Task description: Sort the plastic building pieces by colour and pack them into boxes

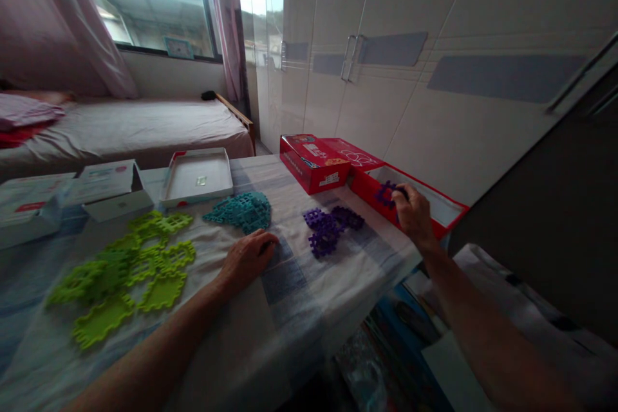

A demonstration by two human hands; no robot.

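My right hand (412,209) grips a purple notched plastic piece (386,194) at the near wall of the open red box (369,190). My left hand (248,256) rests on the tablecloth, loosely bent, with a gap between thumb and fingers and nothing seen in it. Just beyond it lies a pile of teal lattice pieces (244,211). Between my hands is a small heap of purple pieces (324,232). Lime green pieces (161,290) with toothed edges spread over the cloth left of my left hand.
A closed red box (313,161) stands at the table's back. Behind the green pieces are a shallow white tray (197,177) and white boxes (113,190). The table's right edge drops to a shelf of blurred items. A wardrobe (386,96) and bed (159,122) stand beyond.
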